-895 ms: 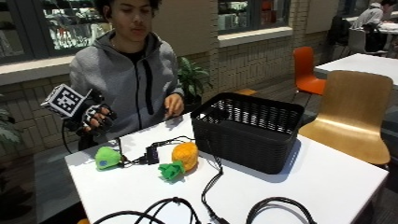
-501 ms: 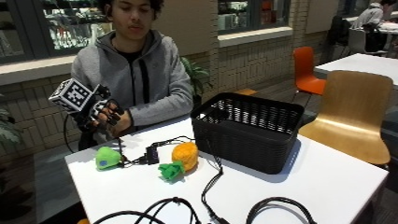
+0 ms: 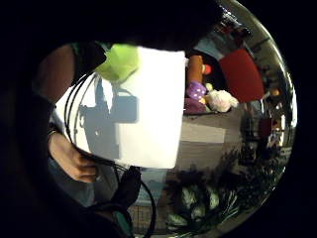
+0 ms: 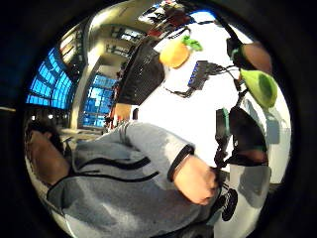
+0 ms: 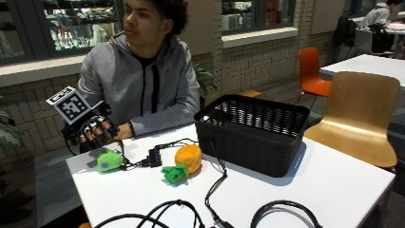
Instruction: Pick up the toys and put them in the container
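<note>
Hovering at the left of the outside frame, my gloved right hand hung just above and behind the green toy, fingers loosely spread and holding nothing. The green toy sat on the white counter near its left edge, low in the left of the frame. The orange pineapple toy lay nearer the middle, leafy end toward the camera, just left of the black basket. Neither toy was in the basket yet, so I judged the task barely begun.

Main risk as I saw it: cables. A black cable and a small black box ran between the two toys, and the cable seemed to touch the green toy. If I closed on the toy with that line under my fingers, I could drag the box along or hook the pineapple off its spot.

Second risk: the green toy sat close to the counter edge, so a clumsy nudge from above could push it off toward the floor.

Third: my bare left hand rested on the counter close by, in the thumb-side palm view, and might get in the way.

In the little-finger view the green toy showed at the counter's edge.
</note>
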